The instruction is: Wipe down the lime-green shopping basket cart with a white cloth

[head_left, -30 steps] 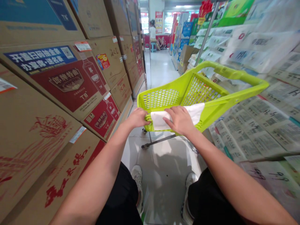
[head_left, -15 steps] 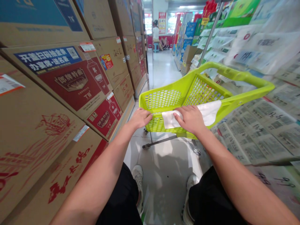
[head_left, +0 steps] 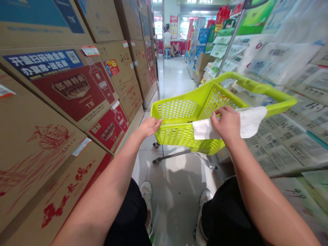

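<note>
A lime-green shopping cart (head_left: 176,133) with perforated basket walls stands sideways before me on small wheels. My left hand (head_left: 150,126) is closed over the basket's rim at its left end, thumb on the near side. On the long near rim, my right hand (head_left: 227,123) grips a white cloth (head_left: 252,121) with bent fingers. The cloth drapes over the rim and hangs on both sides of that hand. To the right rises the cart's thick handle (head_left: 266,90), which neither hand touches.
Stacked cardboard boxes (head_left: 84,89) line the left side. Packs of paper goods (head_left: 284,136) are piled along the right, near the handle. A metal pole (head_left: 230,42) stands behind the cart. Farther down the tiled aisle (head_left: 175,75) are a person (head_left: 167,37) and a blue stool (head_left: 167,53).
My right hand has slid right along the near rim, drawing the white cloth with it, and its fingers are more bent. My left hand stays on the basket's left end.
</note>
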Tool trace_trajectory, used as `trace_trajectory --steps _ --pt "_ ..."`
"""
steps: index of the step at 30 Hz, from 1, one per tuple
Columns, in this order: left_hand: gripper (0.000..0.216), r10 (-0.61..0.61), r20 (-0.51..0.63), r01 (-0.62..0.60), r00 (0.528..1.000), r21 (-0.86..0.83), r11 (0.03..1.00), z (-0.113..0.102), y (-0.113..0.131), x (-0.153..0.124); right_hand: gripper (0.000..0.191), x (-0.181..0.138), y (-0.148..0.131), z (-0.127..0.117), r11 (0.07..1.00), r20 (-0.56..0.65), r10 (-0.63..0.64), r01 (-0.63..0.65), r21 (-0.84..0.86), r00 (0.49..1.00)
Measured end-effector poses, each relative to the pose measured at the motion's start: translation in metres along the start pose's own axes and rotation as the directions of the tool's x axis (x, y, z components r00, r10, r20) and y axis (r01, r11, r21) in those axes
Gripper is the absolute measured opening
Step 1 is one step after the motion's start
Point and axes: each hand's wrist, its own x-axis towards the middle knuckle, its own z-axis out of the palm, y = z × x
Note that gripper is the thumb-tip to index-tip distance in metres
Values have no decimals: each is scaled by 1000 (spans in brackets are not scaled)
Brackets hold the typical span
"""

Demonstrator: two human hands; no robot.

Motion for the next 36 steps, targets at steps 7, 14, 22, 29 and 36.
trace_trajectory --steps 7,14,22,29,36 --pt "61 43 15 -44 999 34 998 0 10 1 26 -22 -33 8 957 -18 -206 205 203 978" --pt "34 20 1 -20 1000 -118 993 -9 1 6 40 -5 8 -6 998 -46 -19 22 58 999" --pt "45 -45 41 40 998 110 993 -9 31 0 62 -19 -44 6 979 195 -120 149 -141 974" --pt "42 -59 88 48 994 118 992 -15 29 -4 64 -31 -84 17 965 171 -257 262 -4 951" --pt "39 -141 73 135 987 80 988 -17 20 -1 46 -10 -23 15 999 35 -30 31 -35 999"
